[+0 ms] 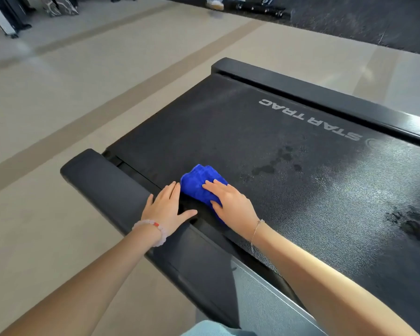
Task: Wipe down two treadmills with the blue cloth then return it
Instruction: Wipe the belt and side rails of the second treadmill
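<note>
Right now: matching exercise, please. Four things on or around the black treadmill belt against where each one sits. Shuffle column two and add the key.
Things
1. crumpled blue cloth
2. pale bead bracelet
3. thin silver chain bracelet
4. grey STAR TRAC lettering

Places
A. on the wrist of the left hand
B. printed on the black treadmill belt, far side
C. pressed under the right hand
D. on the wrist of the right hand

Pairs: 1-C, 2-A, 3-D, 4-B
</note>
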Action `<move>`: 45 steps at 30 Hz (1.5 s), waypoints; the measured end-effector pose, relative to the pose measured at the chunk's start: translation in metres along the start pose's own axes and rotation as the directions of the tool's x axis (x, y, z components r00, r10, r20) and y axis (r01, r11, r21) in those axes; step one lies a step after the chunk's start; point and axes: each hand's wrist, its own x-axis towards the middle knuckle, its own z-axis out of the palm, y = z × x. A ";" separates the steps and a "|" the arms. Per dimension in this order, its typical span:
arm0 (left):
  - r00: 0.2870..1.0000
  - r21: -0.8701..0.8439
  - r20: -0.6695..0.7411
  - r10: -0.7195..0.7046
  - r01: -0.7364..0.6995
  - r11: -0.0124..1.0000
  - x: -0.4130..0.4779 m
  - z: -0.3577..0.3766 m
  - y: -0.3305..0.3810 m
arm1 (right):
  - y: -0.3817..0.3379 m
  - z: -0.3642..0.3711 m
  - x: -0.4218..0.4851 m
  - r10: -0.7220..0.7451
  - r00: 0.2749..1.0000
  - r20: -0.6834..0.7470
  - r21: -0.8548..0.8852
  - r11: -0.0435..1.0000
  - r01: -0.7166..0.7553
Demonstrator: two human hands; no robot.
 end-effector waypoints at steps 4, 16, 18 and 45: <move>1.000 -0.019 -0.008 0.004 -0.004 1.000 0.006 0.000 0.006 | 0.023 -0.010 0.019 0.038 0.999 -0.009 -0.021 0.999 -0.039; 0.988 0.043 -0.036 0.149 -0.147 0.988 0.045 0.010 0.048 | 0.094 -0.049 0.068 0.182 0.980 -0.075 -0.024 0.983 -0.185; 0.987 0.041 -0.040 0.154 -0.152 0.988 0.054 0.009 0.052 | 0.104 -0.056 0.077 0.194 0.977 -0.089 -0.033 0.980 -0.198; 0.972 0.119 -0.053 0.229 -0.222 0.968 0.127 0.015 0.104 | 0.247 -0.126 0.203 0.338 0.907 -0.251 -0.046 0.932 -0.360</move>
